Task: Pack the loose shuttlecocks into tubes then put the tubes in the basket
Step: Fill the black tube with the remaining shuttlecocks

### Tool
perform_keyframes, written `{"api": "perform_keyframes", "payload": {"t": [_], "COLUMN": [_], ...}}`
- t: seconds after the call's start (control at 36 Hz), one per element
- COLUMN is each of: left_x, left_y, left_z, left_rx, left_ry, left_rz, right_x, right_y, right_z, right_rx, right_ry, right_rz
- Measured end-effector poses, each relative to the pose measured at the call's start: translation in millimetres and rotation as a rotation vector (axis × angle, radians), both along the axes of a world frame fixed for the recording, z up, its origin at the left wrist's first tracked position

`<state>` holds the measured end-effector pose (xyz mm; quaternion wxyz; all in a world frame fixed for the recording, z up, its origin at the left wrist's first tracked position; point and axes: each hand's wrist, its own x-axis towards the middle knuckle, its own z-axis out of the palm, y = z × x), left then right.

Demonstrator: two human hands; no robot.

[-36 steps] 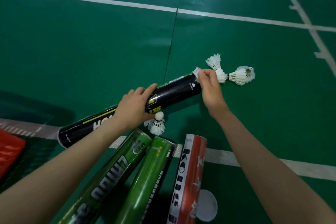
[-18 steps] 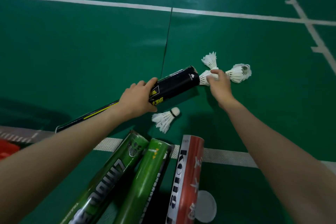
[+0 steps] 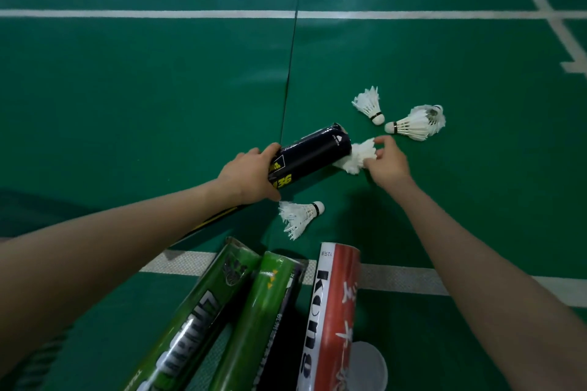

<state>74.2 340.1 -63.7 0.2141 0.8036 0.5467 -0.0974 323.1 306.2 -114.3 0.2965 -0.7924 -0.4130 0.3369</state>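
Now left hand (image 3: 246, 176) gripping black tube (image 3: 313, 155), right hand (image 3: 386, 162) pinching shuttlecock (image 3: 357, 157) at its mouth

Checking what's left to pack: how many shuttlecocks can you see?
4: one at the black tube's mouth in the right hand, two beyond that hand, one by the left hand. Others may be hidden inside tubes.

The right hand (image 3: 389, 160), which a second ago pinched a shuttlecock clear of the tube mouth, now presses the shuttlecock (image 3: 357, 155) into the open right end of the black tube (image 3: 313, 157), feathers splayed outside. The loose shuttlecock (image 3: 298, 216) near the left hand (image 3: 251, 176) has tipped over, cork now pointing right.
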Motion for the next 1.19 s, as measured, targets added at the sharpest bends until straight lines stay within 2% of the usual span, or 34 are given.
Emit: {"api": "perform_keyframes", "payload": {"t": [0.17, 0.33, 0.39, 0.44, 0.56, 0.61, 0.69, 0.78, 0.89, 1.14, 1.19], "left_x": [0, 0, 0, 0, 1, 2, 3, 4, 6, 6, 4], "left_y": [-28, -60, -65, -68, -80, -87, -95, -101, -109, -118, -116], "left_z": [-6, -6, -4, -4, -4, -3, 0, 3, 7, 9, 7], "left_rx": [0.018, 0.236, 0.260, 0.285, 0.352, 0.371, 0.399, 0.403, 0.413, 0.407, 0.405], "left_ry": [0.038, 0.063, 0.042, 0.026, 0.010, -0.008, -0.048, -0.082, -0.097, -0.111, -0.107], "left_rz": [0.008, -0.022, -0.001, 0.014, -0.003, -0.018, -0.045, -0.074, -0.104, -0.025, -0.007], "right_x": [1, 1, 2, -1, -5, -4, -4, -10, -16, -36, -40], "right_y": [-53, -78, -80, -84, -94, -98, -104, -111, -115, -119, -117], "right_z": [6, 18, 25, 36, 58, 61, 65, 69, 71, 70, 66], "right_rx": [0.093, 0.455, 0.543, 0.601, 0.669, 0.638, 0.536, 0.470, 0.457, 0.321, 0.287], "right_ry": [-0.044, -0.500, -0.584, -0.488, -0.156, -0.027, 0.108, 0.190, 0.325, 0.319, 0.370], "right_rz": [-0.013, 0.088, 0.065, 0.022, -0.135, -0.165, -0.078, 0.011, -0.075, 0.149, 0.163]}}
